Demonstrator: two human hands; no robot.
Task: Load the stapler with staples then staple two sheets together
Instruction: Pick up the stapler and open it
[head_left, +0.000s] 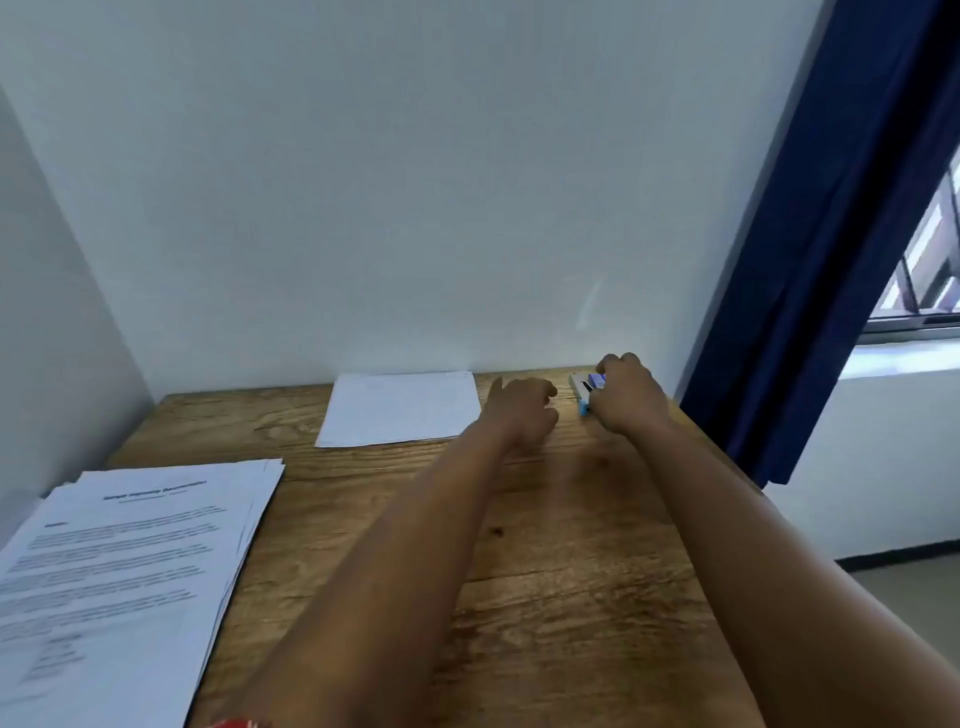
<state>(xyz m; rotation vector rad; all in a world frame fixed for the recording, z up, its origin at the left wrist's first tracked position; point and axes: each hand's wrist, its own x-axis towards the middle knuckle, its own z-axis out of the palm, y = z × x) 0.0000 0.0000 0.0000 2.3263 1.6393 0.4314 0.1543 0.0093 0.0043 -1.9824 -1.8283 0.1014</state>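
Observation:
A small light-blue stapler (584, 391) lies at the far right of the wooden table (545, 571), close to the wall. My right hand (631, 397) is curled over it, fingers closed on its right side, and hides most of it. My left hand (522, 408) hovers just left of the stapler, loosely curled, thumb up, holding nothing I can see. A thin set of white sheets (400, 408) lies flat against the wall to the left of my left hand. No staples are visible.
A thick stack of printed pages (124, 561) covers the near left of the table. A white wall stands right behind the table. A dark blue curtain (831, 234) hangs at the right beside a window (924, 270).

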